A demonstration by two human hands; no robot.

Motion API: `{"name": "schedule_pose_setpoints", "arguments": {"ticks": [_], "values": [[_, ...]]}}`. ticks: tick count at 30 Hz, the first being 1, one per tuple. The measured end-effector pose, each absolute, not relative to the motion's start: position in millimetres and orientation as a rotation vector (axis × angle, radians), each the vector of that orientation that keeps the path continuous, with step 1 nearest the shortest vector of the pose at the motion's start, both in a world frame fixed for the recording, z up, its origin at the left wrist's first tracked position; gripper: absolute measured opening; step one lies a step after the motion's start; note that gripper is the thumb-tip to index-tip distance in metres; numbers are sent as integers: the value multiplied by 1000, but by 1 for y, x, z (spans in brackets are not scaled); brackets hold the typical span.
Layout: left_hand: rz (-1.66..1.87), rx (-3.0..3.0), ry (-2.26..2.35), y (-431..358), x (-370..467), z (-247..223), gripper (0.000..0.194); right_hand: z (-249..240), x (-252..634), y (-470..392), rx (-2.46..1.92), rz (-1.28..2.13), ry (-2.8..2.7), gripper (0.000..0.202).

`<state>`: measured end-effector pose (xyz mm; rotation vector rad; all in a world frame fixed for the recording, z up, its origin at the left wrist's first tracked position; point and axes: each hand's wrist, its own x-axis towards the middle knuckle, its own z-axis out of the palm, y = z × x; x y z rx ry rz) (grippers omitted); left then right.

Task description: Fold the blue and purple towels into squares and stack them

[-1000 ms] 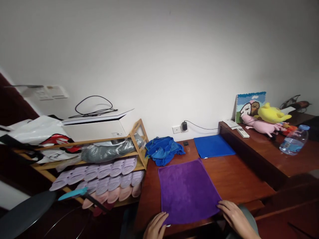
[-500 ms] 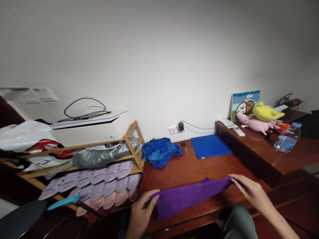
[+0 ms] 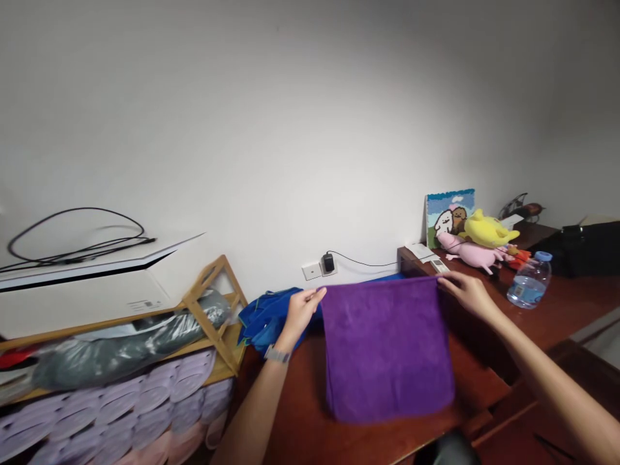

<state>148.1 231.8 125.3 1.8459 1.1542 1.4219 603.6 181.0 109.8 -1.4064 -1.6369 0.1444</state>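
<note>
A purple cloth (image 3: 387,352) hangs spread out between my two hands, its top edge nearly level and taut. At its upper left corner, my left hand (image 3: 303,309) pinches the fabric. My right hand (image 3: 465,294) pinches the upper right corner. Behind my left hand lies a crumpled heap of blue cloth (image 3: 266,318), partly covered by the hand and wrist. Only a strip of a flat blue cloth (image 3: 390,277) shows above the purple edge; the rest is hidden. Under the purple cloth is the reddish-brown wooden desk (image 3: 295,400).
On the raised right section stand a water bottle (image 3: 529,281), pink (image 3: 469,253) and yellow plush toys (image 3: 490,229) and a dog picture (image 3: 450,216). A wooden rack (image 3: 220,307) with lilac slippers (image 3: 116,403) stands left. A black charger (image 3: 328,262) is plugged into the wall.
Both hands have risen and moved away from me, lifting the purple cloth from low over the desk's front so that it hangs open. The view has shifted to the right.
</note>
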Motion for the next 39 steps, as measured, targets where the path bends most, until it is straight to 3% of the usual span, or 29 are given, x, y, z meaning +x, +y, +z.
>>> {"name": "schedule_pose_setpoints", "arguments": {"ticks": [5, 9, 14, 18, 21, 24, 28, 34, 39], "values": [[1392, 1772, 1084, 315, 195, 147, 51, 133, 632, 276, -1409, -16, -1476, 49], [1384, 1785, 1105, 349, 214, 118, 50, 118, 647, 308, -1401, -87, -1378, 41], [1220, 1847, 1233, 347, 235, 16, 48, 31, 637, 306, -1556, -147, -1434, 35], [1011, 1923, 1403, 317, 254, -68, 27, -66, 616, 289, -1925, -118, -1652, 43], [917, 1972, 1524, 280, 251, -123, 31, -135, 601, 265, -2098, -140, -1721, 50], [853, 2240, 1571, 232, 220, -175, 43, -189, 585, 228, -2074, -234, -1690, 48], [852, 2518, 1703, 172, 130, -224, 41, -227, 559, 168, -1922, -246, -1636, 44], [855, 2500, 2158, 132, -32, -209, 40, -222, 504, 117, -1754, -104, -1586, 36], [838, 2424, 2308, 124, -72, -195, 42, -191, 400, 128, -1553, 150, -1829, 30]]}}
